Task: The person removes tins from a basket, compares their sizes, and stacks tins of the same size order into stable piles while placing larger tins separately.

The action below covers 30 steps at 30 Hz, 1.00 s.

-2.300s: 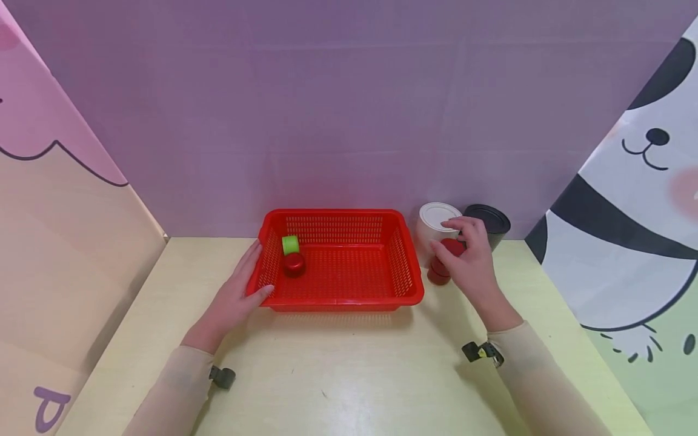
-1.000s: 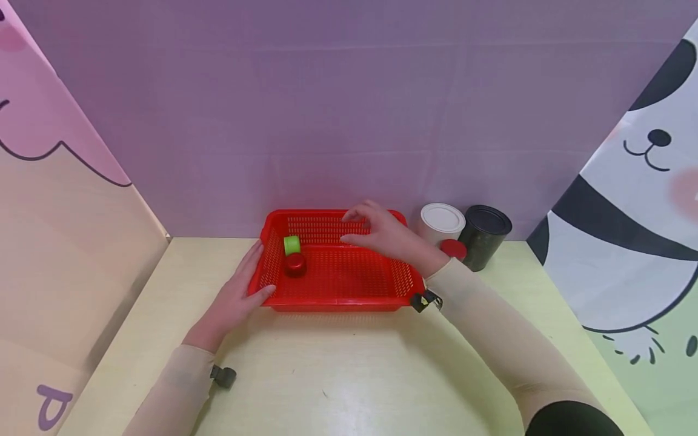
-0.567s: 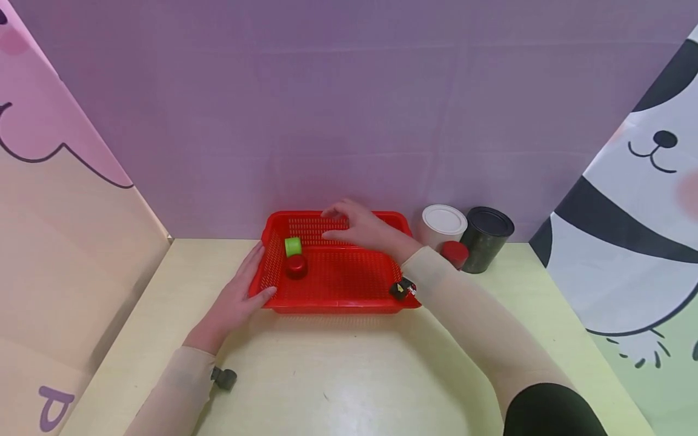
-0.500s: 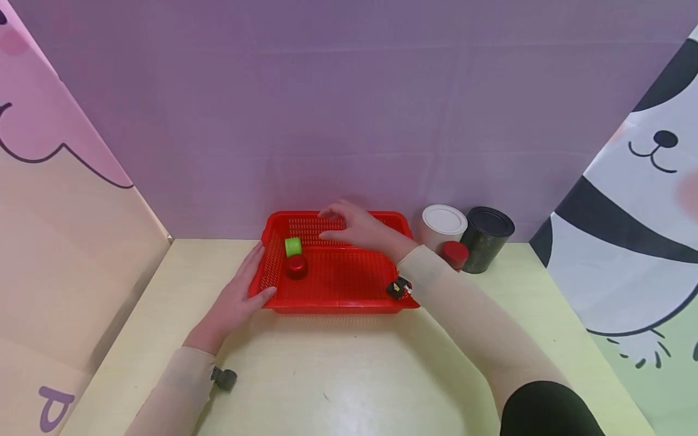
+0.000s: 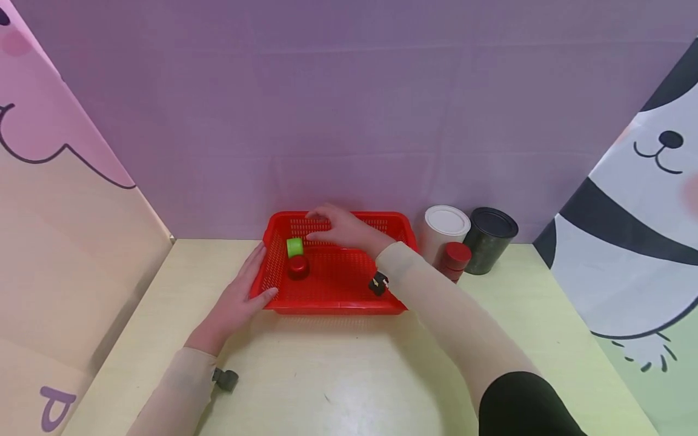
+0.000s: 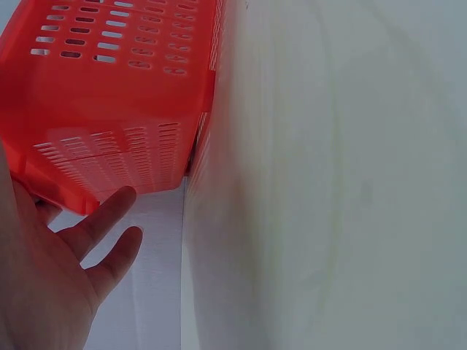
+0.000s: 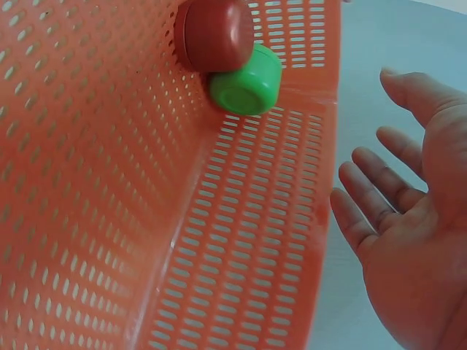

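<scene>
A red mesh basket [image 5: 338, 306] sits on the pale table. Inside, at its left end, a green cap [image 5: 294, 246] lies against a red cap [image 5: 297, 266]. My left hand [image 5: 252, 278] rests flat against the basket's left outer wall [image 6: 109, 109], its fingers [image 6: 102, 219] straight. My right hand [image 5: 327, 225] reaches over the basket's back part, fingers spread and relaxed, holding nothing, a little right of the green cap. In the right wrist view the open right hand [image 7: 408, 233] hovers near the green cap [image 7: 246, 82] and the red cap [image 7: 217, 33].
Right of the basket, against the purple back wall, stand a white can [image 5: 447, 224], a black can [image 5: 491, 239] and a small red jar [image 5: 452, 260]. Printed panels close off both sides. Bare tabletop [image 5: 338, 375] lies in front of the basket.
My right hand left the red jar by the cans and travelled left over the basket toward the green cap. My left hand stayed on the basket's left wall.
</scene>
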Each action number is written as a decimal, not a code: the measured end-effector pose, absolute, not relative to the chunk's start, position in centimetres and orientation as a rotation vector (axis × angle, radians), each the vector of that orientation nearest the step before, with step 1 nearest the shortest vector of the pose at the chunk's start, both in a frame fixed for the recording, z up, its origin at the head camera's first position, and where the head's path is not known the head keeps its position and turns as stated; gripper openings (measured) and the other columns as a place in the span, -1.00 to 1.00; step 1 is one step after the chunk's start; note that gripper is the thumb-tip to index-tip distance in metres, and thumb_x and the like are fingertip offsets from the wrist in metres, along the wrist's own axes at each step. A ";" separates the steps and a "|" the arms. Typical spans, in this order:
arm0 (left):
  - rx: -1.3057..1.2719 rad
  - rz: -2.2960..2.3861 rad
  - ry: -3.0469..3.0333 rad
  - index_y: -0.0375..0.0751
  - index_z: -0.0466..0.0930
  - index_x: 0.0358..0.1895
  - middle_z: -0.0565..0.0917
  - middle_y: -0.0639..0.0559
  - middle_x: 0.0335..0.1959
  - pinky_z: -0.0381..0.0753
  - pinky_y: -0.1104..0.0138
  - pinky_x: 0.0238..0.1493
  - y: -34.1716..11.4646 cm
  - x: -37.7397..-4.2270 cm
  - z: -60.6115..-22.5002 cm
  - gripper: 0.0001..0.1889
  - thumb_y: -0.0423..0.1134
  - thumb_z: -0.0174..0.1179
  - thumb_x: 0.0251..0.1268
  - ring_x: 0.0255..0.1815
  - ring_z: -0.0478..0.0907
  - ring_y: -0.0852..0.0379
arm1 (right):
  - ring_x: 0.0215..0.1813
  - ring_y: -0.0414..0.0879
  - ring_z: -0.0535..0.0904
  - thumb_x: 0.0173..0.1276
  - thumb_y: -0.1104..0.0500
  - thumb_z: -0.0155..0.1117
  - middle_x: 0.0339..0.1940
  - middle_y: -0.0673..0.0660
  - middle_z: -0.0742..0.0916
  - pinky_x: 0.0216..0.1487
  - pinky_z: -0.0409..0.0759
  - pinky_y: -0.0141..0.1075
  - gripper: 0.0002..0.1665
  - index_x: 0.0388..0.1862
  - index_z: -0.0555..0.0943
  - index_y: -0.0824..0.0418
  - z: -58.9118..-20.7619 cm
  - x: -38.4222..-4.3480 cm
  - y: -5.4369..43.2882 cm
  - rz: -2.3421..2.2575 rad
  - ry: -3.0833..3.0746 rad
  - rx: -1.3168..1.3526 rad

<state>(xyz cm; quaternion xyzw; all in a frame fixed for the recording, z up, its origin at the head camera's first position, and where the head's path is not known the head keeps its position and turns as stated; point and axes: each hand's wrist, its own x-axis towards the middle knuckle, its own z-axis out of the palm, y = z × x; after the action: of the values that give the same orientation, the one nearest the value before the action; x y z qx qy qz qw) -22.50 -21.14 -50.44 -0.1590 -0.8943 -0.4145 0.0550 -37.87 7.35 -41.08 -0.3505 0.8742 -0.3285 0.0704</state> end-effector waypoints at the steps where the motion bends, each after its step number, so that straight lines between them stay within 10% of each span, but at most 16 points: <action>1: -0.486 -1.256 -2.717 0.21 -0.19 0.88 -0.12 0.16 0.88 0.68 -0.26 0.31 -21.1 -22.5 -50.5 0.12 0.13 0.40 0.48 0.82 0.00 -0.20 | 0.43 0.09 0.57 0.51 0.02 0.57 0.41 0.17 0.67 0.48 0.62 -0.02 -0.31 0.52 0.59 0.19 -41.3 -37.9 7.1 -1.006 2.621 -1.043; 16: -0.497 -1.249 -2.698 0.19 -0.19 0.88 -0.10 0.14 0.87 0.70 -0.23 0.29 -21.5 -22.1 -50.3 0.12 0.04 0.42 0.47 0.80 0.05 -0.20 | 0.54 0.05 0.52 0.48 -0.05 0.60 0.55 0.09 0.62 0.57 0.54 0.01 -0.17 0.63 0.53 0.10 -43.8 -37.7 3.6 -0.891 2.646 -1.003; 30: -0.510 -1.263 -2.692 0.19 -0.18 0.88 -0.10 0.13 0.87 0.74 -0.19 0.26 -21.4 -22.4 -50.4 0.15 -0.05 0.47 0.43 0.78 0.09 -0.20 | 0.17 -0.09 0.69 0.45 -0.01 0.62 0.33 0.08 0.76 0.39 0.70 -0.16 -0.27 0.54 0.62 0.03 -44.9 -37.2 1.7 -0.832 2.678 -0.967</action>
<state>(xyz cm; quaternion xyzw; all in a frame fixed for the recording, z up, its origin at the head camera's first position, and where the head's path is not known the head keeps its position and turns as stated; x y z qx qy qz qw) -22.42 -21.39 -50.43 -0.1686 -0.8906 -0.4178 0.0622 -37.18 1.72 -44.85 -0.3247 0.8994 -0.2793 0.0874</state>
